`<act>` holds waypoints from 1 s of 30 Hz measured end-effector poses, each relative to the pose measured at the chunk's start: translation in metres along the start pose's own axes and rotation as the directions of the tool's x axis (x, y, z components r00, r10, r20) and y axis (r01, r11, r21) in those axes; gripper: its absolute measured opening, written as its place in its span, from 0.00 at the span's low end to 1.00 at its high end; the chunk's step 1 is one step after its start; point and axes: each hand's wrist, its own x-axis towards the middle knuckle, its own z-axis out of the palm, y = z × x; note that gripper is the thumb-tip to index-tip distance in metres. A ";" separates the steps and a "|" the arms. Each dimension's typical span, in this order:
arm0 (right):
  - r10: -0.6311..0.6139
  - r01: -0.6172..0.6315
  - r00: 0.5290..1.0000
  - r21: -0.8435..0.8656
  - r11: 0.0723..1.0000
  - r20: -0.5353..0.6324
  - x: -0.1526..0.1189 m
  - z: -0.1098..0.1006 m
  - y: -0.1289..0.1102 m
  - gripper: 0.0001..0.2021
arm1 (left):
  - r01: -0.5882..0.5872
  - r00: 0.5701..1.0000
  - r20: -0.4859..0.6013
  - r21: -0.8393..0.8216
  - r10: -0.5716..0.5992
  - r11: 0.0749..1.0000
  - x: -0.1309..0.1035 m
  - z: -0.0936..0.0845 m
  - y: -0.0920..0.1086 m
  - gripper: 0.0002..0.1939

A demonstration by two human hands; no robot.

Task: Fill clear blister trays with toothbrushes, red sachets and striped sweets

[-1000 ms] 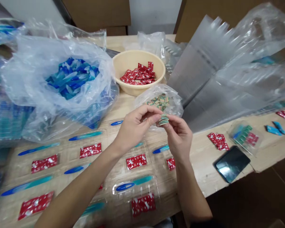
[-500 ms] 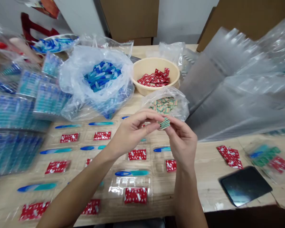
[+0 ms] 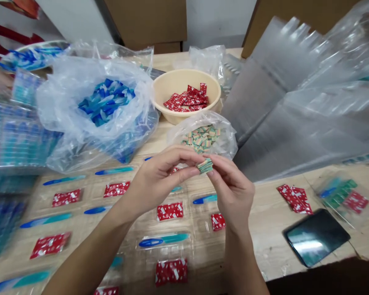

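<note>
A small stack of green-and-tan square pieces [image 3: 205,165] is pinched between my left hand [image 3: 169,172] and my right hand [image 3: 232,184], the fingertips of both touching it. Just behind the hands, a clear plastic bag [image 3: 229,141] holds many similar loose pieces [image 3: 199,139]. Below and left of my hands lie clear plastic trays [image 3: 187,254], each with a blue-teal pointed tool [image 3: 164,240] and a red patterned packet [image 3: 171,271]. My forearms cover some of these trays.
A cream bowl [image 3: 160,96] of red packets stands behind the bag. A plastic bag of blue pieces [image 3: 106,100] sits left of it, with stacked filled packs [image 3: 21,139] further left. Grey plastic sleeves [image 3: 283,123] and a black phone [image 3: 318,237] are at the right.
The whole view has shifted, so most things on the table sit further left. Both hands still hold the small stack, which has tilted slightly.
</note>
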 end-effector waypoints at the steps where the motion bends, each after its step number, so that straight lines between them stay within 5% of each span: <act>1: 0.020 -0.020 1.000 0.010 1.000 0.002 0.000 0.001 0.001 0.17 | -0.003 1.000 0.001 -0.011 0.003 1.000 0.001 -0.001 -0.003 0.06; 13: 0.121 -0.129 0.991 0.151 0.980 0.065 -0.001 0.005 0.004 0.16 | -0.007 1.000 0.010 -0.080 0.008 0.997 -0.001 -0.005 -0.017 0.05; 21: 0.225 -0.226 0.974 0.138 0.964 0.026 0.006 -0.004 0.008 0.12 | -0.060 0.997 0.050 0.202 0.051 0.978 0.015 -0.010 -0.021 0.08; 25: 0.316 -0.252 0.934 0.320 0.913 -0.166 0.014 -0.013 0.022 0.08 | -0.070 0.996 0.076 0.489 0.038 0.869 0.053 0.000 -0.039 0.11; 30: 0.414 -0.275 0.875 0.447 0.851 -0.251 0.018 -0.014 0.025 0.08 | -0.037 0.941 0.220 0.822 -0.257 0.569 0.092 0.025 -0.069 0.10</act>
